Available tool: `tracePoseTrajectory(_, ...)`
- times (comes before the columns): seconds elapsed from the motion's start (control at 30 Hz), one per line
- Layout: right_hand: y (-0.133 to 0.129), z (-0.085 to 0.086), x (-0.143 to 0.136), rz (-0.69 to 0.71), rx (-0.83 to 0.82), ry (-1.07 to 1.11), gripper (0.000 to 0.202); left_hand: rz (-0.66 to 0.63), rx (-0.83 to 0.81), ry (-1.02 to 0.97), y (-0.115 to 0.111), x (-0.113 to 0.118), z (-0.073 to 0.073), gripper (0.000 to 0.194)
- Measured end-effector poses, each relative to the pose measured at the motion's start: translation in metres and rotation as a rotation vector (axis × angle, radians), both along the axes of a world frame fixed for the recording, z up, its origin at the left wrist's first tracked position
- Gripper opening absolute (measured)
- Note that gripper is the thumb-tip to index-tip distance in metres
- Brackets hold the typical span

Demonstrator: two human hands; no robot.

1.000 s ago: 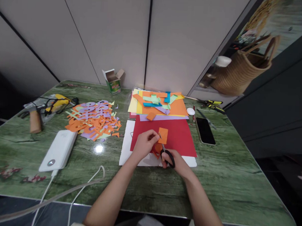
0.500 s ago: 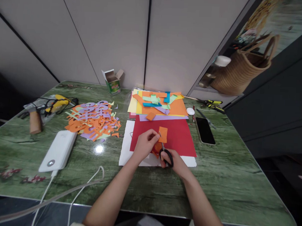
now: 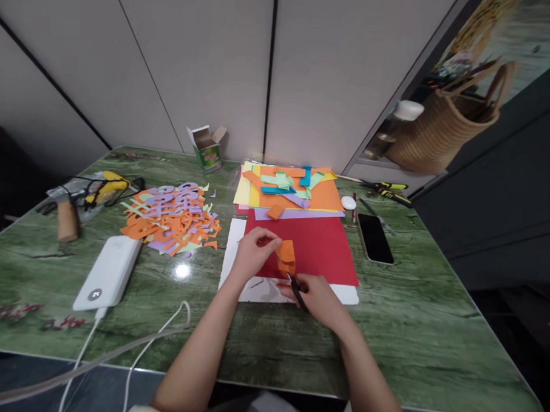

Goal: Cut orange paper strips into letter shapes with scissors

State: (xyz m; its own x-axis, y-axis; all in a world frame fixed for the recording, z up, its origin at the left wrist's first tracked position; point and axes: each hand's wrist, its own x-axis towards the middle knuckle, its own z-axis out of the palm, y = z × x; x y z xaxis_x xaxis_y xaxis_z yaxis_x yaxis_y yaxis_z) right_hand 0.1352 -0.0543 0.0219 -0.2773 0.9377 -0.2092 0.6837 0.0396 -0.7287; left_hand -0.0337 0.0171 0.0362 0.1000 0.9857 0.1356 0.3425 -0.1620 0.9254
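Currently gripping orange paper piece (image 3: 286,255) over red sheet (image 3: 321,250), L hand (image 3: 255,252) fingers clamped on its edge; R hand (image 3: 314,296) fingers wrapped round scissors (image 3: 297,292), blades at paper's near edge.

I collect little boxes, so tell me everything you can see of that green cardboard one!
The small green cardboard box stands open on the green marbled table, near the grey panels. Its flaps spread out, white and brown; the inside looks brown. Reddish print on its front is too blurry to read. Nobody is touching it.

Pale panelled wall (image 3: 208,57) behind green marbled table (image 3: 411,321).
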Motion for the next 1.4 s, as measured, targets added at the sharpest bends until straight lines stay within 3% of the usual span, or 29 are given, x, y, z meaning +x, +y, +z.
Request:
tracePoseTrajectory(0.23,-0.001,-0.003,0.006,-0.008,-0.097,0.072,0.031,-0.005,-0.067,-0.044,-0.004,0.002,0.008,0.017)
tracePoseTrajectory(0.5,-0.002,0.004,0.007,0.008,-0.263,0.225,0.038,-0.016,-0.096,-0.083,-0.007,0.003,0.013,0.016)
tracePoseTrajectory(0.87,0.0,0.007,0.006,0.062,-0.284,0.394,0.039,0.014,-0.071,-0.121,-0.007,0.005,0.009,0.018)
tracePoseTrajectory(1.4,0.0,0.008,0.005,0.051,-0.274,0.427,0.039,0.056,-0.065,-0.151,-0.007,0.008,0.008,0.02)
